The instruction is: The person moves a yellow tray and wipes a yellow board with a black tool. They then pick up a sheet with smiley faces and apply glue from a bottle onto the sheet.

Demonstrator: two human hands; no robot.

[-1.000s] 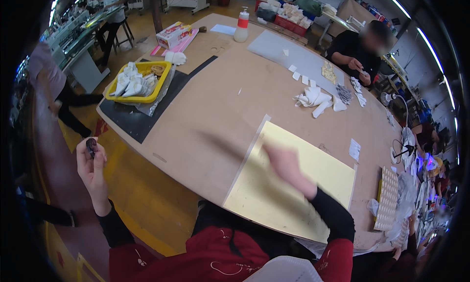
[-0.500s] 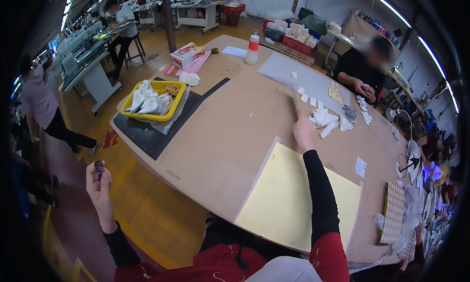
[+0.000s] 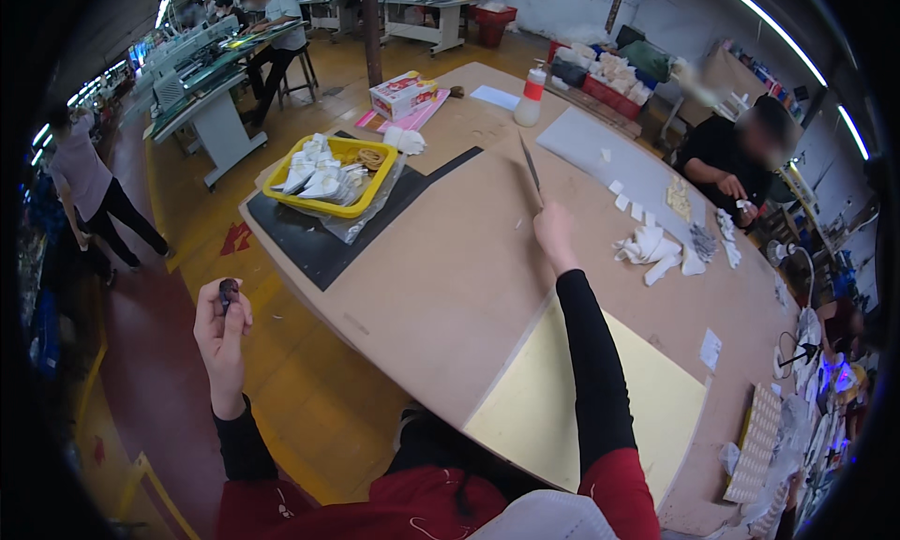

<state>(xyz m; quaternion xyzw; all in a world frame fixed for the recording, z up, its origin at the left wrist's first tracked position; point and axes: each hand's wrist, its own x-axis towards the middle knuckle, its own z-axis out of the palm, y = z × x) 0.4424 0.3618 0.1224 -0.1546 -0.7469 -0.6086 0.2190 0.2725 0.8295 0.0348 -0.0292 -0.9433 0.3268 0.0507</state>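
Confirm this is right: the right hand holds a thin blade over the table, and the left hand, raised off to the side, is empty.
Not quite. The head view shows the left hand pinching a small dark object, not empty. The right hand does hold a thin blade over the table.

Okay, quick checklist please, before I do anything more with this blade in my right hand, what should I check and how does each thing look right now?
1. Grip on the blade: the right hand is closed around its lower end, blade pointing away over the table. Ok.
2. Left hand away from the blade: raised off the table's edge, pinching a small dark object. Ok.
3. Table under the blade: bare board there. Ok.
4. White scraps: lying to the right of the right hand, apart from it. Ok.
5. Co-worker across the table: seated well beyond the blade's tip. Ok.
6. Blade's edge condition: too small to see. Cannot tell.
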